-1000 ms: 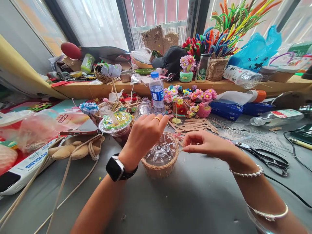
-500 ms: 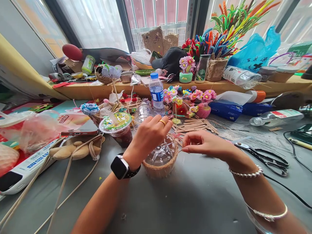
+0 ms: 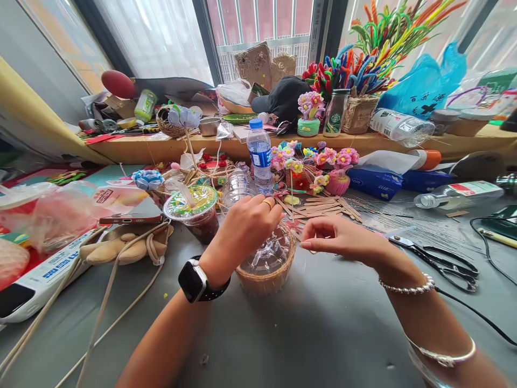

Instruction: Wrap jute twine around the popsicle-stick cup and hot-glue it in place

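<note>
In front of me on the grey table stands a round clear plastic bottle base (image 3: 262,277), with brown twine wound around its rim. My left hand (image 3: 248,223) is curled over its far side, the fingers bent down and their tips hidden from me. A dark smartwatch sits on that wrist. Just right of the base, my right hand (image 3: 337,236) pinches thumb and forefinger together on a thin strand of twine (image 3: 310,251), of which only a short bit shows.
A lidded drink cup (image 3: 191,213) stands left of my left hand, and a blue-capped water bottle (image 3: 259,156) is behind. Flat wooden sticks (image 3: 329,208) lie beyond the base. Black-handled scissors (image 3: 438,261) rest at right. A phone (image 3: 131,219) lies left, near long bag cords.
My left hand and wrist have shifted slightly left. My right fingers are in nearly the same spot; the strand that ran from them to the rim is now hardly visible.
</note>
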`<act>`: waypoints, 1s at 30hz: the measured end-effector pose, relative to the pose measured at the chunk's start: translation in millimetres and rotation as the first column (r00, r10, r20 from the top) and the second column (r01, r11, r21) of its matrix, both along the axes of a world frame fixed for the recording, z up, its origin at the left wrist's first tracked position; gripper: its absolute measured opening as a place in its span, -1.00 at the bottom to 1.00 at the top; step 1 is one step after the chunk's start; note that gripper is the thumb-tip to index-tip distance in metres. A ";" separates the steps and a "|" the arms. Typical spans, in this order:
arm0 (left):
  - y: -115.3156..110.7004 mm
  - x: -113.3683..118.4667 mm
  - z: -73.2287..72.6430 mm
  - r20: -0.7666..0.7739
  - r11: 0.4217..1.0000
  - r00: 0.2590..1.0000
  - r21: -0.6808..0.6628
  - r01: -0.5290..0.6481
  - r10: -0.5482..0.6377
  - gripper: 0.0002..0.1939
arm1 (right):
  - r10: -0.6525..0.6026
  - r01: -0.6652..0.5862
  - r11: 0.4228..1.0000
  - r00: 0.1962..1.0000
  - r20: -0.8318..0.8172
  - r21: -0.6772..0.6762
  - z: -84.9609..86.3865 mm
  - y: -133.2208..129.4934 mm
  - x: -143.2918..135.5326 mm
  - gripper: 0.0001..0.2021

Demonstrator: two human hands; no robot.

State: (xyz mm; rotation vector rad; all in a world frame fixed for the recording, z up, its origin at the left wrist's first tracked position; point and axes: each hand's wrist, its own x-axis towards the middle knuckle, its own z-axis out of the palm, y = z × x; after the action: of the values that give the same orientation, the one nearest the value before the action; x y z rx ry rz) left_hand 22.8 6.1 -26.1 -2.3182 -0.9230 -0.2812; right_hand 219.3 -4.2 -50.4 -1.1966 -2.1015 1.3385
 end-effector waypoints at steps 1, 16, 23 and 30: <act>-0.3 -0.1 0.2 0.001 1.000 1.000 -0.014 -0.001 0.001 -0.78 | -0.010 0.010 1.000 1.000 -0.012 0.003 -0.3 -0.1 -0.3 -0.73; -48.2 -5.1 12.3 0.024 0.890 0.934 -0.315 -0.330 0.355 -0.28 | -0.254 0.250 0.954 0.967 0.003 0.163 0.1 -8.9 -25.8 -0.70; -47.5 -4.7 9.0 -0.019 0.751 0.885 -0.520 -0.406 0.466 -0.11 | -0.227 0.230 0.970 0.973 -0.042 0.078 -4.0 -6.2 -21.3 -0.78; -41.7 -9.6 9.1 -0.019 0.721 0.922 -0.617 -0.316 0.387 -0.18 | -0.150 0.144 0.987 0.984 -0.094 -0.068 -1.6 -3.0 -8.2 -0.78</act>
State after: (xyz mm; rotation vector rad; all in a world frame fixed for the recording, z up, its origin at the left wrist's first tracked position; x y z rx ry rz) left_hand 13.1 -35.6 -17.1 -2.6307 -1.6961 0.0750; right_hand 211.1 -7.2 -52.0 -1.2570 -1.8784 1.3739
